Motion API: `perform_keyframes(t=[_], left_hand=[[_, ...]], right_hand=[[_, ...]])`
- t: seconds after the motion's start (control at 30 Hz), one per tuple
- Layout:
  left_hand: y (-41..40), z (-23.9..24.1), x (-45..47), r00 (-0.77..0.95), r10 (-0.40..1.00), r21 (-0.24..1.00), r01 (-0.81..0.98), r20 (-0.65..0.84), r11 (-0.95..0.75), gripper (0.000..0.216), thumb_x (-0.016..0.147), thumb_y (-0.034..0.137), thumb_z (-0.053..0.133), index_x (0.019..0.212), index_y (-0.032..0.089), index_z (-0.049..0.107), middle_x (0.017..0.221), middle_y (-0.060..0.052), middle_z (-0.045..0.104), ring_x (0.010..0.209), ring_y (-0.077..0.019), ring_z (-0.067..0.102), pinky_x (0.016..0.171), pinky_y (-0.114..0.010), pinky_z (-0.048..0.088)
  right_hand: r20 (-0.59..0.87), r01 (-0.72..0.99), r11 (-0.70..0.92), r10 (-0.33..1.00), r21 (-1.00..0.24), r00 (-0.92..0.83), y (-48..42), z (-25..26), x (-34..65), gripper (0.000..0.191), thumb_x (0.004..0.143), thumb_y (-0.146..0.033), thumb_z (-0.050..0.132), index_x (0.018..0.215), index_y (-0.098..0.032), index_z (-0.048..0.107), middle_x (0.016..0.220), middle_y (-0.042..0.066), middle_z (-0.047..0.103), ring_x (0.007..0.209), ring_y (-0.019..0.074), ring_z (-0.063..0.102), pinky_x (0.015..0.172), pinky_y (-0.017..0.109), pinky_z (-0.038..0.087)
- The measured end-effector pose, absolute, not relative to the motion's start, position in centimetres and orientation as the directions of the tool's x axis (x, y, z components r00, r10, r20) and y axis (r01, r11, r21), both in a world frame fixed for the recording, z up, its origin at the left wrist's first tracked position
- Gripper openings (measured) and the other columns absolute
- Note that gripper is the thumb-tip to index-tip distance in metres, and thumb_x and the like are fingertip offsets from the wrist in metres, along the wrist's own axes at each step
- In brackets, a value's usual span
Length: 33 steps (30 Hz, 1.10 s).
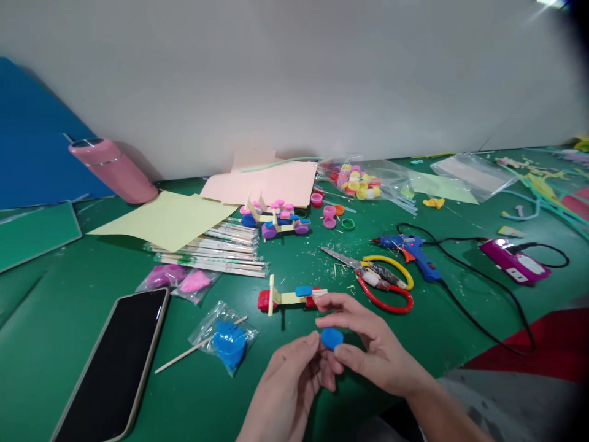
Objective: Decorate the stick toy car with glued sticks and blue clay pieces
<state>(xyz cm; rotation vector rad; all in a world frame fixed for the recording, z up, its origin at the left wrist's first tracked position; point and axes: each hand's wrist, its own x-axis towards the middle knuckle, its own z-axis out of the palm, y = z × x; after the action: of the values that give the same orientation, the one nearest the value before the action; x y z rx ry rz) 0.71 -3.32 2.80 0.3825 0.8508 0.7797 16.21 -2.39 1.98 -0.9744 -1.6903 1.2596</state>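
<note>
Both hands meet low in the middle over the green table [55, 344]. My left hand [289, 383] and my right hand [368, 350] pinch a small blue bottle cap [332, 337] between their fingertips. Just beyond my right fingers lies a small craft car [289, 298] made of flat wooden sticks, with red caps as wheels and a blue cap on top. A clear bag of blue caps [229, 344] lies left of my hands, with a thin wooden stick [184, 355] resting across it.
A phone [113, 365] lies at the front left. Scissors [377, 276], a blue glue gun [414, 250] with its black cord and a purple power strip [514, 261] sit to the right. Further back are a finished stick car [276, 220], packed chopsticks [221, 255], paper sheets, a bag of coloured caps [359, 181] and a pink bottle [113, 169].
</note>
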Motion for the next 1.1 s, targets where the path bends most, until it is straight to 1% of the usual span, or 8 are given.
perform_keyframes(t=[0.13,0.3,0.43,0.57,0.67,0.73,0.97,1.1], left_hand=[[-3.4,3.2,0.8,0.406,0.760,0.622,-0.438,-0.507,0.649,0.024,0.071,0.031,0.062,0.055,0.013,0.063,0.056,-0.002,0.057,0.055,-0.0111,0.045,0.056,-0.023,0.036],[-3.7,2.8,1.2,0.339,0.750,0.575,-0.488,-0.569,0.657,0.018,0.063,0.032,0.070,0.060,0.014,0.067,0.054,0.000,0.057,0.055,-0.0099,0.045,0.057,-0.023,0.037],[-3.9,2.0,1.1,0.307,0.757,0.583,-0.496,-0.577,0.644,0.019,0.059,0.033,0.072,0.061,0.014,0.069,0.054,-0.001,0.058,0.055,-0.0110,0.047,0.057,-0.024,0.038],[-3.8,2.0,0.9,0.304,0.760,0.601,-0.474,-0.574,0.644,0.020,0.060,0.035,0.071,0.059,0.015,0.069,0.056,-0.002,0.060,0.057,-0.0122,0.048,0.058,-0.025,0.039],[-3.6,2.5,0.9,0.313,0.770,0.652,-0.410,-0.556,0.637,0.022,0.059,0.035,0.072,0.052,0.015,0.067,0.054,-0.001,0.057,0.057,-0.0115,0.045,0.058,-0.024,0.038],[-3.5,2.7,0.9,0.313,0.775,0.693,-0.348,-0.549,0.631,0.022,0.061,0.034,0.070,0.053,0.015,0.067,0.055,-0.001,0.056,0.058,-0.0118,0.043,0.059,-0.024,0.037],[-3.6,3.4,0.8,0.283,0.804,0.765,-0.260,-0.523,0.589,0.021,0.069,0.030,0.065,0.054,0.016,0.066,0.057,0.000,0.053,0.061,-0.0125,0.041,0.063,-0.025,0.036],[-3.6,3.4,0.9,0.299,0.796,0.736,-0.309,-0.526,0.602,0.020,0.065,0.032,0.068,0.054,0.016,0.067,0.057,0.000,0.055,0.061,-0.0125,0.043,0.061,-0.024,0.037]], right_hand=[[0.126,0.124,0.197,0.894,-0.973,-0.430,-2.5,2.2,16.2,0.029,0.087,-0.034,0.046,0.112,-0.024,0.058,0.127,0.008,0.043,0.120,0.0222,0.041,0.098,0.038,0.036],[0.210,0.208,0.298,0.909,-0.932,-0.360,-2.7,1.9,16.0,0.042,0.076,-0.031,0.062,0.117,-0.026,0.054,0.125,0.007,0.044,0.119,0.0235,0.041,0.098,0.037,0.037],[0.280,0.293,0.374,0.906,-0.880,-0.316,-2.5,1.5,15.9,0.033,0.075,-0.026,0.064,0.108,-0.028,0.059,0.121,0.006,0.048,0.114,0.0233,0.046,0.094,0.037,0.041],[0.296,0.343,0.411,0.892,-0.845,-0.341,-2.4,1.5,16.0,0.030,0.076,-0.028,0.063,0.106,-0.027,0.061,0.121,0.006,0.048,0.113,0.0239,0.047,0.093,0.037,0.042],[0.308,0.372,0.444,0.876,-0.815,-0.371,-2.4,1.6,16.1,0.029,0.077,-0.030,0.062,0.106,-0.028,0.062,0.123,0.006,0.046,0.113,0.0243,0.046,0.094,0.038,0.041],[0.308,0.385,0.452,0.872,-0.804,-0.381,-2.4,1.6,16.1,0.029,0.078,-0.030,0.061,0.107,-0.028,0.062,0.124,0.006,0.045,0.114,0.0241,0.046,0.094,0.038,0.041],[0.303,0.381,0.443,0.877,-0.812,-0.373,-2.4,1.6,16.2,0.026,0.077,-0.029,0.062,0.103,-0.028,0.064,0.123,0.005,0.046,0.112,0.0239,0.047,0.093,0.038,0.042],[0.294,0.351,0.426,0.881,-0.834,-0.371,-2.4,1.8,16.2,0.024,0.076,-0.029,0.062,0.100,-0.027,0.066,0.122,0.005,0.047,0.112,0.0235,0.047,0.093,0.037,0.041]])
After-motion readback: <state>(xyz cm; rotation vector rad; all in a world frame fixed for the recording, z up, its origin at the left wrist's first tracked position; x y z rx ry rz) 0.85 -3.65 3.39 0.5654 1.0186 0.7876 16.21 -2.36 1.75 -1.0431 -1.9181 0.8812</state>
